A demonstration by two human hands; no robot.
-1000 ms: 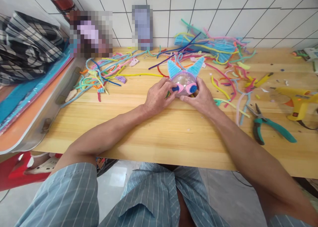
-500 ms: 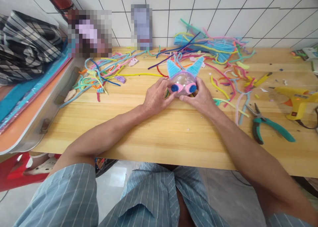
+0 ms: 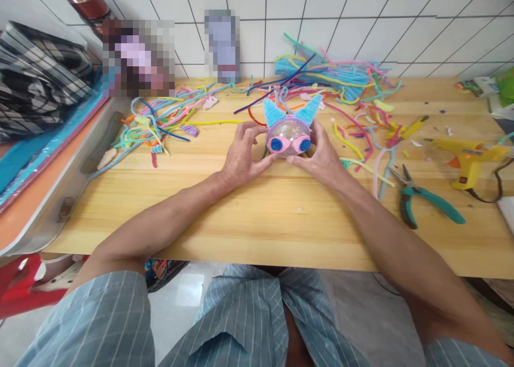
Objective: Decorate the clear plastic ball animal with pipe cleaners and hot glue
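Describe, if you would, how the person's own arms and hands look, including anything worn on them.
The left hand and right hand are bare, with no glove, ring or watch showing. The forearms are uncovered too. The short sleeves are loose and grey-blue, crossed by thin pale lines.

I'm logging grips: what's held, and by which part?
The ball, by its right side, in the right hand; whether the left hand, beside it, also touches is unclear.
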